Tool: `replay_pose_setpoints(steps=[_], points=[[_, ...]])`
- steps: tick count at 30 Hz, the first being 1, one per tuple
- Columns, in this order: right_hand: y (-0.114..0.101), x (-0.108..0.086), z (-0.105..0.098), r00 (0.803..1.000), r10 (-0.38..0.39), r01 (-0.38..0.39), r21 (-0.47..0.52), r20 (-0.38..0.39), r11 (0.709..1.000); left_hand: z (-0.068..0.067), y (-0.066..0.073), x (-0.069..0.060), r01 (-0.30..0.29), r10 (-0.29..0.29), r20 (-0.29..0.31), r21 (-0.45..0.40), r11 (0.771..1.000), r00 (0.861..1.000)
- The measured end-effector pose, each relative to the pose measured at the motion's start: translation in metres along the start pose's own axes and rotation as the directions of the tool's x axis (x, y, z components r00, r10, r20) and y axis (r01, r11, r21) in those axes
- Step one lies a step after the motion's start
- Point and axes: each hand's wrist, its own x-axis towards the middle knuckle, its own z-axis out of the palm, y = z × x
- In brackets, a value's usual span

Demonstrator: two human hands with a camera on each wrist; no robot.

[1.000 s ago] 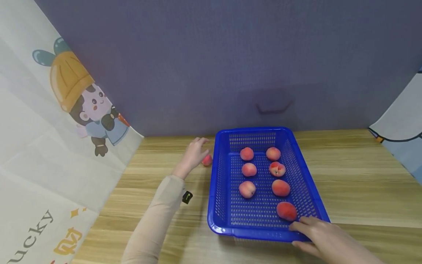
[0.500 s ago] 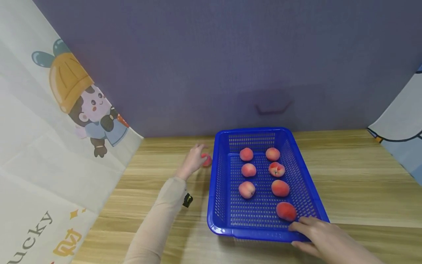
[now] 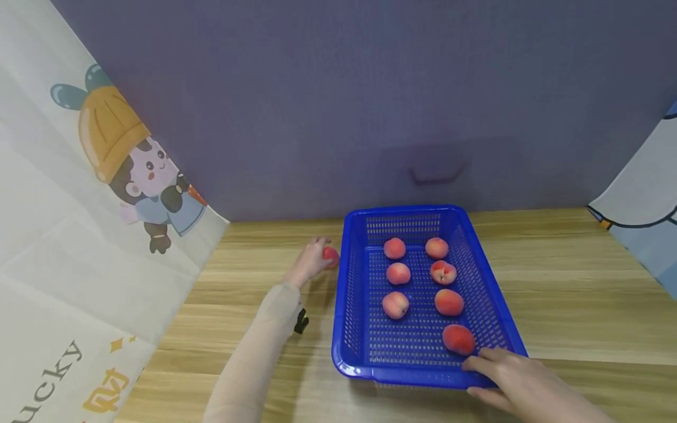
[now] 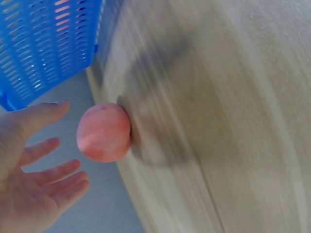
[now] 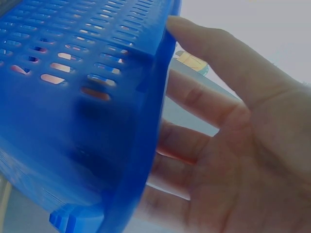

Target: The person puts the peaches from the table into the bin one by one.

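Note:
On the table to the left of the basket, a loose peach (image 3: 331,257) lies beside my left hand (image 3: 311,260). In the left wrist view the fingers of that hand are extended and spread, a small gap from the peach (image 4: 103,132). My right hand (image 3: 510,376) grips the near right corner of the blue plastic basket (image 3: 418,376). Seen from the right wrist, the thumb lies on the basket's rim (image 5: 158,97) and the other fingers reach behind it. Inside the basket sit several peaches, including one peach (image 3: 443,272) with a split top.
A small black object (image 3: 301,321) lies on the wooden table (image 3: 571,294) by the left forearm. Behind the basket rises a dark grey-blue panel (image 3: 317,117). A white printed sheet (image 3: 53,264) borders the left side.
My left hand has come down beside the loose peach, its thumb now nearer the fruit. The right hand keeps its hold on the basket, which stays in place.

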Motion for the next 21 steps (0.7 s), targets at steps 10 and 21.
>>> replay_pose_setpoints(steps=[10, 21], points=[[-0.001, -0.001, -0.001, 1.000, 0.005, -0.005, -0.005, 0.001, 1.000, 0.008, -0.001, 0.005, -0.007, 0.005, 0.061, 0.041, 0.999, 0.998], [-0.002, 0.000, -0.004, 0.999, 0.023, -0.024, 0.032, 0.041, 0.999, 0.015, -0.004, 0.007, 0.013, -0.021, 0.072, 0.112, 0.994, 0.997]])
